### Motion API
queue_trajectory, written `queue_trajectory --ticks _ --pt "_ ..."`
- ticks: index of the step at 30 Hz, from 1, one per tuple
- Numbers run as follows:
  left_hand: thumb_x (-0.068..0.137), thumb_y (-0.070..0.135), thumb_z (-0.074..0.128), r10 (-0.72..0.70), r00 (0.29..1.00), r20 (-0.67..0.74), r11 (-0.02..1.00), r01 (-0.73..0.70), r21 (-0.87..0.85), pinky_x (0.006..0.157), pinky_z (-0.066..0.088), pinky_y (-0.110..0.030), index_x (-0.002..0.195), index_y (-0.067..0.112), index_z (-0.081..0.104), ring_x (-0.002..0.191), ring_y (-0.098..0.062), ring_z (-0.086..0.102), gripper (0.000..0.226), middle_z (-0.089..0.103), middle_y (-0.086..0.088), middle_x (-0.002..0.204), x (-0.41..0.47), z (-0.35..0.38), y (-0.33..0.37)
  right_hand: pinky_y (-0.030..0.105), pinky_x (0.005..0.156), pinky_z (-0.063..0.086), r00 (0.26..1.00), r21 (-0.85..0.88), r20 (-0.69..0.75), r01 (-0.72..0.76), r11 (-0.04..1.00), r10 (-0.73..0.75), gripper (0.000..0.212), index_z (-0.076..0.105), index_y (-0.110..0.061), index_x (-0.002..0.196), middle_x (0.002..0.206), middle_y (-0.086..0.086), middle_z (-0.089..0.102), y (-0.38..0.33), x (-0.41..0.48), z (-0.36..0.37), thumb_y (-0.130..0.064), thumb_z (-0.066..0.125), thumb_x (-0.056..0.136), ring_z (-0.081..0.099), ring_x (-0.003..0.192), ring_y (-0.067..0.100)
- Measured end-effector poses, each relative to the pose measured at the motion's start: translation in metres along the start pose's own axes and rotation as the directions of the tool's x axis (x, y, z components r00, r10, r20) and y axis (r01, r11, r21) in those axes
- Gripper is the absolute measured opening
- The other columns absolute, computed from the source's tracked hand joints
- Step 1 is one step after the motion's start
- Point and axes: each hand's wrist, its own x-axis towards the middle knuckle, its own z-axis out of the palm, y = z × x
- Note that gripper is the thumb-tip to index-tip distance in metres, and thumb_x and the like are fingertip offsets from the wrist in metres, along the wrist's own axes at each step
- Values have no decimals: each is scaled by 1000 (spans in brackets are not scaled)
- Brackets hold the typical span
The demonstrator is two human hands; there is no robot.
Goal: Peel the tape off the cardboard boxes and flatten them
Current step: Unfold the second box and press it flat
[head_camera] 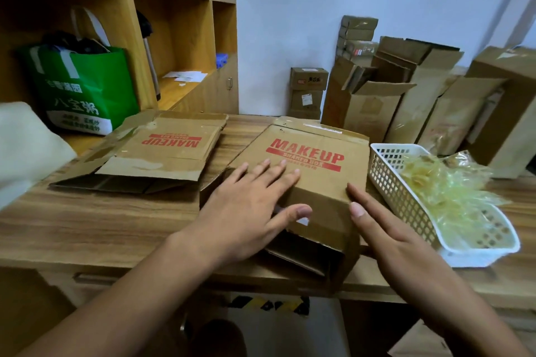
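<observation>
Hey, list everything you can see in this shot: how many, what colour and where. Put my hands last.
Makeup box: one, brown with red print, table centre, partly collapsed under the hands.
flattened box: one, brown with red print, table left, lying flat.
basket: one, white, table right, beside the Makeup box.
tape wads: a heap, yellowish clear, in the basket.
table: one, wood-grain brown, under all these.
tote bag: one, green and white, in the shelf unit.
shelf unit: one, light wood, left.
cardboard boxes: many, brown, against the back wall, right.
left hand: flat on the Makeup box's top.
right hand: fingers straight, at that box's right edge.
</observation>
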Motion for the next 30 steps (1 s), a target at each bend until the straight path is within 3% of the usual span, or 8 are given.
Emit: queue_trajectory --ticks 3,7,11,13,15,18,24,30 --pt "87 82 -3 12 1000 -4 996 -12 -86 123 2 -30 155 48 14 149 4 4 78 12 23 163 -2 -3 -13 24 87 57 999 54 -38 17 998 -15 54 62 -53 125 121 -41 61 -1 1 -13 -69 53 74 61 114 -11" --pt "88 82 10 7 1000 -23 974 -12 -228 123 5 -29 148 50 33 144 15 9 73 24 30 157 -6 -9 -32 12 94 46 985 -46 -122 113 993 -118 37 58 -45 135 120 -33 65 6 19 -27 -41 55 98 56 112 -18" --pt "96 71 26 26 996 -85 938 -54 -341 121 9 -27 139 47 49 139 20 17 54 34 37 147 -12 -11 -39 8 113 25 973 -324 -78 180 929 -216 50 53 -39 142 147 -22 42 10 43 -30 -7 52 103 32 129 -19" --pt "96 68 31 48 992 -113 926 -86 -367 120 10 -29 137 43 53 140 17 23 53 38 36 147 -16 -10 -41 3 112 10 978 -432 -30 174 885 -207 65 49 -39 145 159 -15 29 10 51 -30 4 50 97 19 138 -12" --pt "96 65 35 53 988 -142 910 -106 -400 121 13 -32 134 39 57 139 13 29 51 44 32 146 -21 -10 -44 15 116 -1 980 -584 11 168 794 -198 72 42 -43 150 166 -14 16 12 55 -30 2 53 94 3 151 0" --pt "96 60 40 37 984 -174 877 -116 -467 121 17 -37 126 36 64 137 10 36 45 51 30 141 -25 -12 -47 36 123 0 979 -647 52 182 740 -196 76 37 -46 151 169 -11 8 13 53 -33 -5 61 92 -11 156 15" --pt "94 63 41 22 989 -144 844 -96 -527 123 18 -44 118 37 67 137 8 39 44 57 27 136 -20 -17 -49 35 124 -10 950 -788 196 300 537 -243 85 19 -47 157 168 -9 11 23 36 -39 -30 70 91 -16 155 15" --pt "83 86 25 -15 1000 18 920 20 -391 118 31 -36 129 55 58 137 14 31 64 47 43 136 -19 -38 -45 53 123 24 921 -736 143 344 584 -362 75 42 -37 151 153 5 38 30 13 -42 -59 62 82 5 157 25"
